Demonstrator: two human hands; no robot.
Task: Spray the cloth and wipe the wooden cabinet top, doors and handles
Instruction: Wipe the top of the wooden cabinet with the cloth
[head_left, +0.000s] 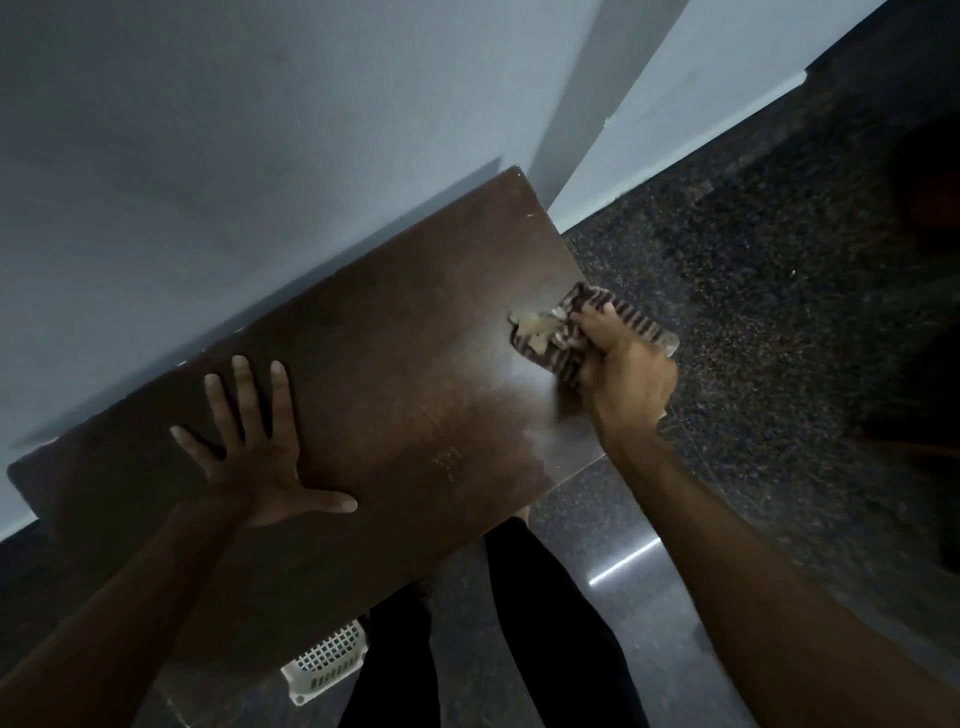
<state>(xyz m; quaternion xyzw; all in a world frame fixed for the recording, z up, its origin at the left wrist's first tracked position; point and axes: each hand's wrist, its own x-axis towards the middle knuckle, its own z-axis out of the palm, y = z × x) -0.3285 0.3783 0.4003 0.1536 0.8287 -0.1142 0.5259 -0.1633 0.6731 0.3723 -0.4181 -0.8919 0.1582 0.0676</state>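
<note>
Gripping cloth (566, 332), right hand (623, 374) on cabinet top (395, 374)

dark glossy wood cabinet top (363, 374); striped woven cloth (566, 332); polished speckled stone floor (753, 312).

A white lattice basket (326, 659) sits on the dark speckled floor (753, 291) — pale wall (208, 130) behind.

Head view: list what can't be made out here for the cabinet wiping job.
- Cabinet doors and handles: hidden beneath the cabinet top, seen from above.
- Spray bottle: not in view.
- Cloth: partly covered by the right hand; motion-blurred.
- White basket: mostly hidden by the cabinet top.
- Left hand lies flat, fingers spread.
</note>
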